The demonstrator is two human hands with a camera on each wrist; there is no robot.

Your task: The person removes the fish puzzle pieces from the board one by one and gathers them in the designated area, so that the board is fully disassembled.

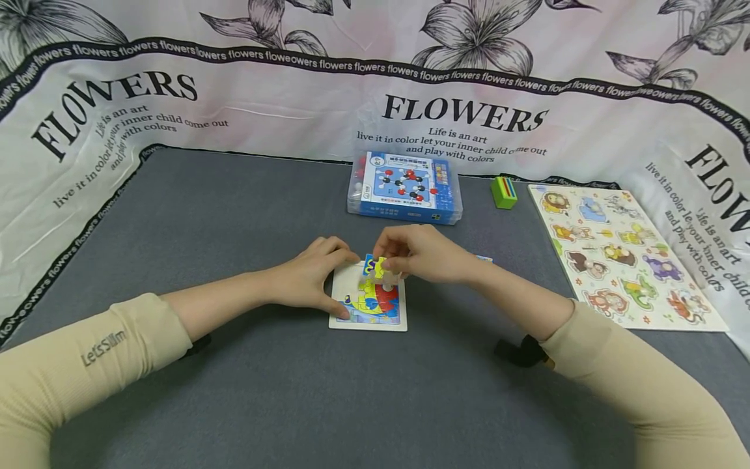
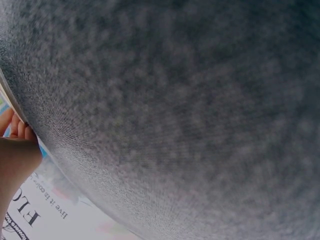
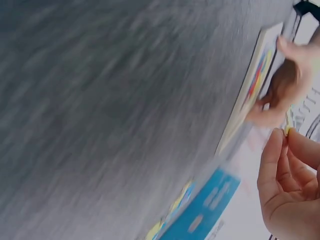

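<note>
A small jigsaw puzzle board [image 1: 368, 324] with a pale frame lies on the grey table, its lower part filled with a yellow, red and blue picture. My left hand [image 1: 313, 277] rests at its left side, thumb on the lower left corner and fingers at the upper edge. Over the board's upper right my right hand [image 1: 418, 253] pinches a puzzle piece [image 3: 288, 129] between thumb and fingertips. The piece shows yellow in the right wrist view, edge-on. Only part of the left hand [image 2: 17, 150] enters the left wrist view.
Behind the board stands a clear box with a blue molecule label [image 1: 404, 189]. A green striped block [image 1: 504, 192] is right of it, and a large animal picture board [image 1: 629, 257] lies further right. Colourful flat pieces [image 3: 175, 205] lie beyond my right wrist.
</note>
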